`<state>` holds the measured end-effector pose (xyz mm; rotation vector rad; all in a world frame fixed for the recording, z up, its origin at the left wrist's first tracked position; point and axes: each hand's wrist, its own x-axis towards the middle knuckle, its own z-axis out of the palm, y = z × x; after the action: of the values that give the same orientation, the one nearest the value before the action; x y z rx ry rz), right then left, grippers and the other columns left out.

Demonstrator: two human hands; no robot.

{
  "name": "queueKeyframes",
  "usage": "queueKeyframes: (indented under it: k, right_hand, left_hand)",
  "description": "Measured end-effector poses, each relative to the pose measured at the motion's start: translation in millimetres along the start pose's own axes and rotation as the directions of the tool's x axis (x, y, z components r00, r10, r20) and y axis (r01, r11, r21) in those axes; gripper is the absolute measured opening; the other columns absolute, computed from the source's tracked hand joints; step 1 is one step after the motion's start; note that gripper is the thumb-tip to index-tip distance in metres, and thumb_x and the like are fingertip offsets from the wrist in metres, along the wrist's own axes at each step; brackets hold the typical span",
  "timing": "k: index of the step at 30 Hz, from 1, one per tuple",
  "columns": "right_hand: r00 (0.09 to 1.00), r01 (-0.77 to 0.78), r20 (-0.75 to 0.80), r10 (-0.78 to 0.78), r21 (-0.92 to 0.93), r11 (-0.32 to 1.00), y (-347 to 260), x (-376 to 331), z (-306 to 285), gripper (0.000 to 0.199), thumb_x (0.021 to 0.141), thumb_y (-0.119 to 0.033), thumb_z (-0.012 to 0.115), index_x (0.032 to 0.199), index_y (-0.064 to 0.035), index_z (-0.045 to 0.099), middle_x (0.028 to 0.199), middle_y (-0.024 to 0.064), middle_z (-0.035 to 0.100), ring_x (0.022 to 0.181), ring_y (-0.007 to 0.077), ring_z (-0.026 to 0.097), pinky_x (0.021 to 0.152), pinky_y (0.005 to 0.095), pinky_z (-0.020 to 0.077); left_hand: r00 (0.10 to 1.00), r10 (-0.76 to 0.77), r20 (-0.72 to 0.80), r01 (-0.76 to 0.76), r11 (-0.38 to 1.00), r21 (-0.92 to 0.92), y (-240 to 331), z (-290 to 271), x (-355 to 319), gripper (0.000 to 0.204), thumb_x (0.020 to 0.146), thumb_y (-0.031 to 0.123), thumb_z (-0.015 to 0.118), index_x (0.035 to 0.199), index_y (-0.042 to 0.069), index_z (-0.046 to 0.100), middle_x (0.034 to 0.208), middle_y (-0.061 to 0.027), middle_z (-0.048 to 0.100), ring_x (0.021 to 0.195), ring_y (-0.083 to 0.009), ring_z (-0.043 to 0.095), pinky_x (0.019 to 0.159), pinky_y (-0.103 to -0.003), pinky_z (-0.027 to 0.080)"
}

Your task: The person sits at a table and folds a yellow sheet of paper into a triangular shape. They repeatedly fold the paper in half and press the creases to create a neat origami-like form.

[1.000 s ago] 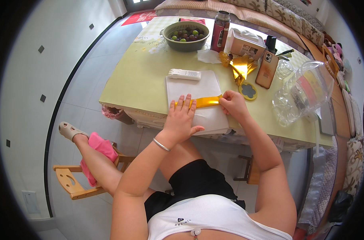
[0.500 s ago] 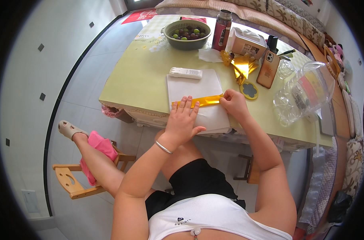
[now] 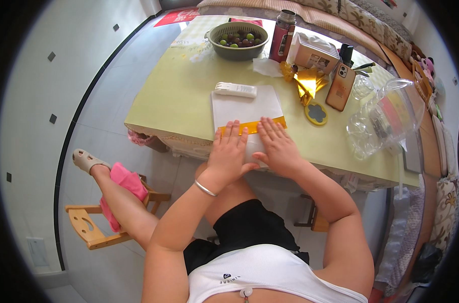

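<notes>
A shiny gold strip (image 3: 250, 126) lies crosswise over a stack of white paper (image 3: 224, 108) near the table's front edge. Flat on the strip's left part, my left hand (image 3: 228, 151) has its fingers stretched out. My right hand (image 3: 277, 146) also lies flat, fingertips over the strip's right part. Both thumbs point toward each other across the paper's near portion. Farther up on the paper rests a white utility knife (image 3: 235, 90), touched by neither hand. The paper under my palms is mostly hidden.
To the right are crumpled gold foil (image 3: 308, 83), a yellow flower-shaped item (image 3: 316, 113), a phone (image 3: 341, 87) and a clear plastic container (image 3: 378, 118). Toward the back stand a basin of grapes (image 3: 238, 53), a thermos (image 3: 283, 35) and a tissue box (image 3: 316, 52). A wooden chair (image 3: 90, 230) is lower left.
My right hand has let go of the strip's right end and moved left, now flat on it with fingers spread. My left hand stays pressed in place.
</notes>
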<state>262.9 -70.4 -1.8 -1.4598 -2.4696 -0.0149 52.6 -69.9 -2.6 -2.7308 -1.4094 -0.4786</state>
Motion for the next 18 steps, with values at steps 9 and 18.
queueKeyframes:
  k: [9,18]
  right_hand:
    - [0.999,-0.051,-0.016,0.049,-0.128,0.990,37,-7,-7,0.055,0.101,-0.034,0.055,0.139,0.0055,0.052,0.148,0.0223,0.051,0.142,0.0308,0.045,0.121,0.0489,0.0292]
    - [0.958,0.239,0.257,-0.130,-0.455,0.858,29,37,-39,0.018,0.086,-0.008,0.058,0.098,0.0019,0.068,0.097,0.0164,0.068,0.098,0.0284,0.067,0.113,0.0634,0.0361]
  left_hand:
    - [0.992,-0.092,-0.086,0.095,0.995,0.028,-14,-2,-25,0.096,0.086,0.066,0.062,0.143,-0.010,0.047,0.153,-0.0280,0.044,0.147,-0.0406,0.036,0.120,-0.054,0.026]
    - [0.988,-0.057,-0.141,0.075,0.989,0.129,-16,-19,10,0.044,0.082,0.035,0.075,0.101,-0.004,0.070,0.115,-0.0228,0.065,0.131,-0.0426,0.050,0.113,-0.059,0.034]
